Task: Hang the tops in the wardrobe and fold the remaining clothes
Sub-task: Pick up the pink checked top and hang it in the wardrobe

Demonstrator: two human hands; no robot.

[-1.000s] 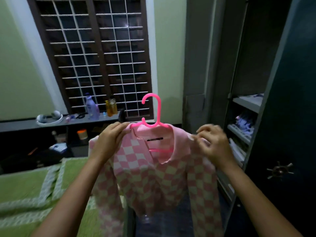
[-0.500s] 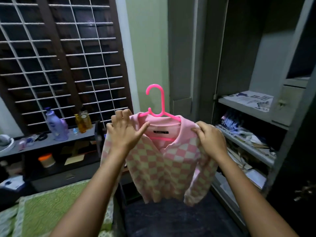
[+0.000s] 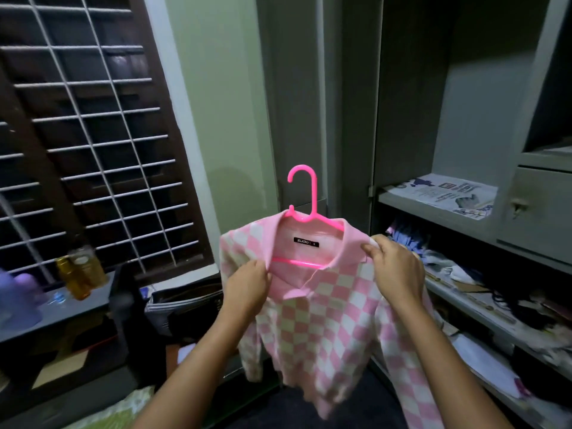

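Holding the checked pink top (image 3: 312, 320) already threaded on its pink hanger (image 3: 305, 209), left hand (image 3: 247, 286) pinching the collar and right hand (image 3: 396, 270) gripping the shoulder, the person faces the wardrobe (image 3: 433, 125), nothing visibly hung inside, folding apparently untouched.

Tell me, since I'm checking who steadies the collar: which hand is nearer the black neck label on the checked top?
Left. The left hand grips the collar just below-left of the black neck label; the right hand pinches the checked top at its shoulder, farther off to the right.
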